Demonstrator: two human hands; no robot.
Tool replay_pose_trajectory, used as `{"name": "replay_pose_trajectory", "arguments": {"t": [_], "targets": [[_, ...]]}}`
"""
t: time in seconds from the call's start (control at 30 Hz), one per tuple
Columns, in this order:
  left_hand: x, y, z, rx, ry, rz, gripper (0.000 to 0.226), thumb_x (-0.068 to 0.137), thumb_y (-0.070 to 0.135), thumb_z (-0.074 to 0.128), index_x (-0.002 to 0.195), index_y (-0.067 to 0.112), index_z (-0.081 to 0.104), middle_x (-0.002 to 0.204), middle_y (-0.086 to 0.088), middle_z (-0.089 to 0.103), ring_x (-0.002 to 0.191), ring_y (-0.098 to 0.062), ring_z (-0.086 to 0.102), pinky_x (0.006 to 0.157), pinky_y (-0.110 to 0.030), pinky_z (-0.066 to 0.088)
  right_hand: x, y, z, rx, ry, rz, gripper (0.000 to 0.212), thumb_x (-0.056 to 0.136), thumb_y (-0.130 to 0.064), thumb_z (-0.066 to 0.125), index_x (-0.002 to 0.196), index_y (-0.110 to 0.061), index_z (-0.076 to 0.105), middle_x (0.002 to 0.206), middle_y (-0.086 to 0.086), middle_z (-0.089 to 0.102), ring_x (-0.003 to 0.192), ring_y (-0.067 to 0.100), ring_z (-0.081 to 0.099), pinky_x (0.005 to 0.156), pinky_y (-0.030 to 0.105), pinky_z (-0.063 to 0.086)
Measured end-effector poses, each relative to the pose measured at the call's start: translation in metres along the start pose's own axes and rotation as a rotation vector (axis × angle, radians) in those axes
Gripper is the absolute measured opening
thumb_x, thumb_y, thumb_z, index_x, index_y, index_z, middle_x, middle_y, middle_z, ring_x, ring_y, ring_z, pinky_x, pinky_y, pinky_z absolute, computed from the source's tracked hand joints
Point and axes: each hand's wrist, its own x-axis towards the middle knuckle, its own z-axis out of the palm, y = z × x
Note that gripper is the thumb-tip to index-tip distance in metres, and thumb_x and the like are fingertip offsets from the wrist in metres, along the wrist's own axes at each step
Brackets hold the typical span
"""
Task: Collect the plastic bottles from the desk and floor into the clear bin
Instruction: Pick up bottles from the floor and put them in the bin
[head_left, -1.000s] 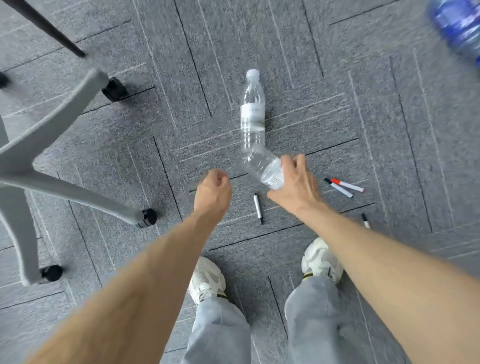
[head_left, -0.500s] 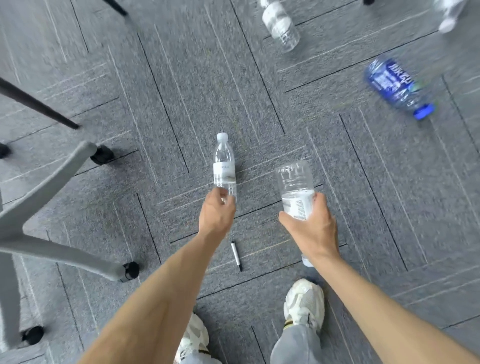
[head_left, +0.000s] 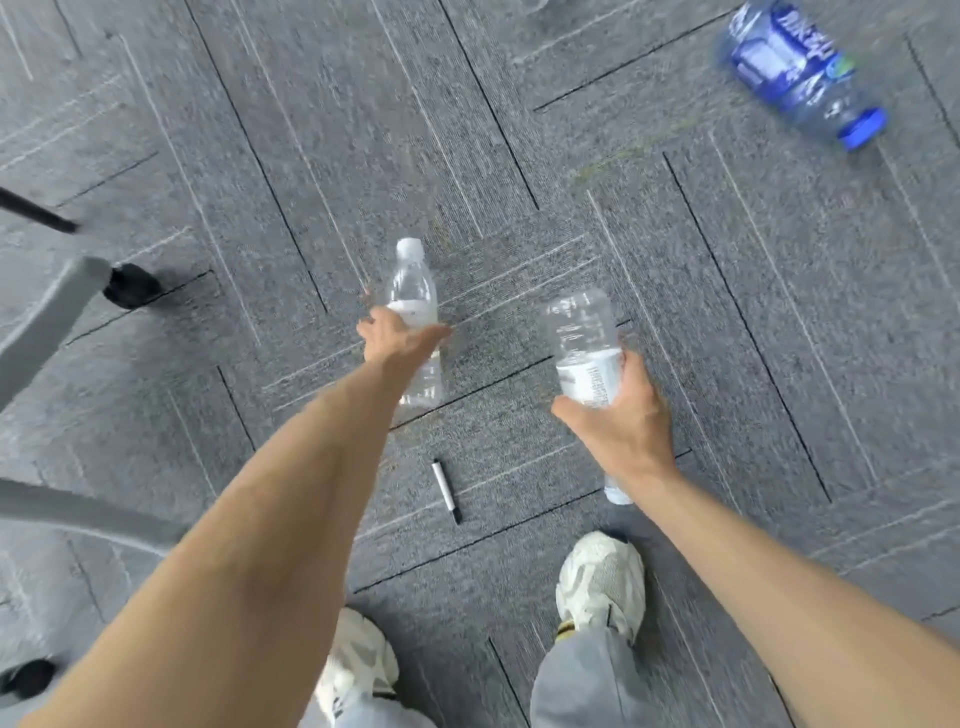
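Observation:
A clear white-capped bottle (head_left: 413, 291) lies on the grey carpet, cap pointing away from me. My left hand (head_left: 397, 338) is over its middle, fingers wrapped around it. My right hand (head_left: 618, 421) holds a second clear bottle (head_left: 582, 338) off the floor, base pointing away, cap end showing below my wrist. A blue-labelled bottle with a blue cap (head_left: 795, 73) lies on the carpet at the top right. The clear bin is out of view.
A black-and-white marker (head_left: 445, 491) lies on the carpet between my arms. A grey office chair base (head_left: 57, 322) with black castors (head_left: 130, 285) stands at the left. My two pale shoes (head_left: 600, 582) are at the bottom.
My left hand has moved forward from the bottle's base and closed around its middle. My right hand keeps its bottle raised. The view has shifted closer to the floor.

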Motion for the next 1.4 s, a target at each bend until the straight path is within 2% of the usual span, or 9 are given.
{"name": "replay_pose_trajectory", "arguments": {"t": [0.1,0.27,0.43,0.5,0.67,0.77,0.93,1.17,1.4], "targets": [[-0.045,-0.009,-0.02,-0.137,-0.081,0.009,0.094,0.062,0.034,0.086,0.137,0.016,0.032,0.128,-0.014,0.05,0.106,-0.03,0.059,0.087,-0.042,0.056,-0.028,-0.006,-0.021,0.01,-0.039,0.067,0.061,0.064,-0.04,0.077,0.113,-0.027,0.043,0.093,0.004,0.063,0.074,0.022,0.066,0.052,0.03,0.053],[-0.148,-0.026,-0.055,-0.25,-0.234,-0.023,0.073,0.068,0.02,0.082,0.129,0.007,0.043,0.111,-0.016,0.062,0.087,-0.022,0.066,0.05,-0.017,0.051,-0.083,-0.063,-0.058,0.009,-0.163,0.105,0.057,0.069,-0.036,0.079,0.114,-0.028,0.044,0.09,0.002,0.065,0.072,0.022,0.068,0.053,0.032,0.056],[-0.285,-0.016,-0.109,-0.335,-0.294,-0.1,0.088,0.064,0.031,0.081,0.135,0.016,0.031,0.125,-0.014,0.05,0.111,-0.029,0.056,0.094,-0.044,0.053,-0.17,-0.137,-0.102,-0.07,-0.33,0.054,0.059,0.066,-0.046,0.079,0.114,-0.031,0.048,0.105,-0.006,0.065,0.088,0.013,0.064,0.078,0.039,0.057],[-0.344,-0.011,-0.14,-0.387,-0.238,-0.113,0.082,0.071,0.03,0.077,0.135,0.014,0.029,0.126,-0.011,0.049,0.112,-0.025,0.053,0.092,-0.038,0.049,-0.209,-0.167,-0.12,-0.069,-0.36,0.054,0.07,0.065,-0.047,0.079,0.123,-0.026,0.046,0.118,-0.007,0.059,0.1,0.015,0.059,0.092,0.041,0.052],[-0.457,-0.015,-0.228,-0.524,-0.105,-0.137,0.071,0.077,0.028,0.073,0.131,0.009,0.031,0.109,-0.002,0.051,0.099,-0.016,0.052,0.083,-0.033,0.043,-0.307,-0.239,-0.148,-0.118,-0.385,0.018,0.069,0.067,-0.051,0.075,0.123,-0.025,0.044,0.118,0.002,0.063,0.103,0.024,0.061,0.089,0.038,0.048],[-0.512,-0.038,-0.277,-0.584,-0.044,-0.148,0.075,0.074,0.027,0.075,0.131,0.006,0.033,0.121,-0.011,0.052,0.104,-0.021,0.054,0.089,-0.035,0.049,-0.36,-0.268,-0.151,-0.1,-0.414,-0.001,0.081,0.063,-0.053,0.076,0.131,-0.024,0.042,0.13,0.004,0.058,0.116,0.027,0.057,0.099,0.045,0.046],[-0.604,-0.118,-0.337,-0.799,0.073,-0.195,0.03,0.081,0.014,0.073,0.096,0.017,0.047,0.09,-0.005,0.059,0.079,-0.014,0.058,0.075,-0.031,0.052,-0.456,-0.29,-0.144,-0.204,-0.492,-0.066,0.071,0.071,-0.046,0.078,0.129,-0.022,0.045,0.121,0.0,0.059,0.112,0.026,0.056,0.095,0.039,0.046],[-0.726,-0.294,-0.381,-1.133,0.368,-0.313,0.022,0.082,0.025,0.074,0.097,0.014,0.062,0.092,-0.009,0.067,0.075,-0.015,0.063,0.06,-0.026,0.049,-0.606,-0.282,-0.093,-0.401,-0.617,-0.302,0.058,0.071,-0.042,0.081,0.115,-0.019,0.052,0.102,0.003,0.066,0.088,0.022,0.064,0.08,0.035,0.053],[-0.823,-0.489,-0.4,-1.422,0.736,-0.39,0.085,0.045,0.059,0.078,0.111,0.007,0.062,0.102,-0.01,0.068,0.086,-0.021,0.065,0.064,-0.032,0.053,-0.811,-0.254,-0.014,-0.536,-0.921,-0.596,0.054,0.071,-0.046,0.08,0.111,-0.022,0.054,0.099,-0.002,0.067,0.088,0.016,0.064,0.077,0.034,0.052]]}}
